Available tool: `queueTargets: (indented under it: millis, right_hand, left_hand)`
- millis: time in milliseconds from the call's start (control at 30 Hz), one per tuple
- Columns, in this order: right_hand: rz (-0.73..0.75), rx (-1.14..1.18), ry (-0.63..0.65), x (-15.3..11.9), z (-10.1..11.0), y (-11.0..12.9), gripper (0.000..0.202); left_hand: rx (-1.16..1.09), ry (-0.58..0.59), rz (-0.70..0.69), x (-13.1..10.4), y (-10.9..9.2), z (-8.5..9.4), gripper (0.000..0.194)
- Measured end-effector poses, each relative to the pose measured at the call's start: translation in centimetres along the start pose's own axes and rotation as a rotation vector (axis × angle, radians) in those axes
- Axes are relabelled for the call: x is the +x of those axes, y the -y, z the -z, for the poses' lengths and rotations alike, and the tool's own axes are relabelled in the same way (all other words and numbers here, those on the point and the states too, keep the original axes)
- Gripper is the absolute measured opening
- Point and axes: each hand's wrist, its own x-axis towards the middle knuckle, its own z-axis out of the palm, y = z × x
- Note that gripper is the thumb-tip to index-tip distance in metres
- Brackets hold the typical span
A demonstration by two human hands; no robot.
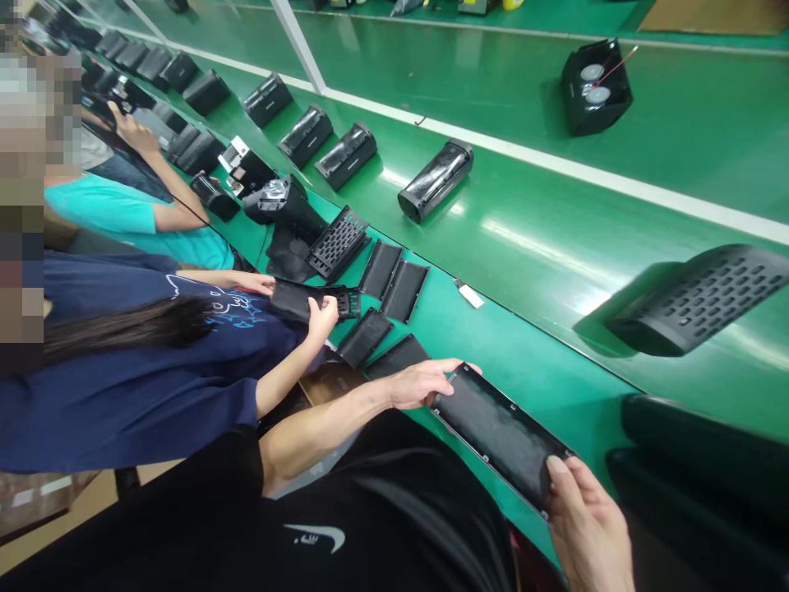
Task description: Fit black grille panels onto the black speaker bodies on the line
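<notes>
A black rectangular speaker cover (pixel 493 427) with a dark inner face and small clips along its rim is held tilted in front of me. My left hand (pixel 425 384) grips its far left end, thumb on the inner side. At the near right end, my right hand (pixel 585 510) pinches it, thumb on the inner face and fingers behind. Beyond my left hand, similar black covers (pixel 403 289) lie on the green table (pixel 511 345); one dark cover (pixel 398 355) lies close to my left wrist.
A co-worker in a navy shirt (pixel 154 395) at my left handles a black cover (pixel 299 300). Black speaker housings (pixel 436 181) stand on the green conveyor (pixel 523 222). A perforated housing (pixel 703 300) is at the right. A small white-and-black object (pixel 470 293) lies on the table.
</notes>
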Motion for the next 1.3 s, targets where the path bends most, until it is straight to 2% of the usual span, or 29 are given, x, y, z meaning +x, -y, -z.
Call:
queueTargets:
  millis: [100, 333, 500, 633, 800, 900, 1133, 1300]
  right_hand:
    - [0.022, -0.066, 0.006, 0.3, 0.2, -0.1, 0.057]
    - [0.124, -0.291, -0.160, 0.1, -0.3, 0.1, 0.063]
    - [0.173, -0.368, -0.132, 0.3, 0.0, 0.2, 0.059]
    - [0.203, -0.421, -0.139, 0.4, 0.1, 0.4, 0.055]
    - [0.173, -0.393, -0.177, 0.6, 0.2, 0.2, 0.057]
    - [0.170, -0.339, -0.153, 1.0, 0.7, -0.3, 0.056]
    - [0.179, -0.235, -0.073, 0.2, 1.0, -0.7, 0.050]
    - [0.159, -0.167, -0.085, 0.3, 0.7, -0.7, 0.053]
  left_hand:
    - [0.000, -0.023, -0.009, 0.0, 0.1, -0.1, 0.060]
    - [0.139, 0.019, -0.042, -0.1, -0.1, 0.0, 0.065]
    - [0.109, 0.013, -0.032, 0.1, 0.2, 0.3, 0.066]
    - [0.104, -0.071, -0.035, 0.4, 0.8, 0.6, 0.073]
    - [0.077, -0.097, -0.010, 0.7, 1.1, 0.4, 0.076]
    - [0.069, -0.114, 0.004, 0.8, 1.1, 0.4, 0.080]
    - [0.131, 0.048, -0.006, 0.4, -0.2, 0.1, 0.070]
    - [0.162, 0.065, -0.015, 0.4, -0.7, -0.1, 0.070]
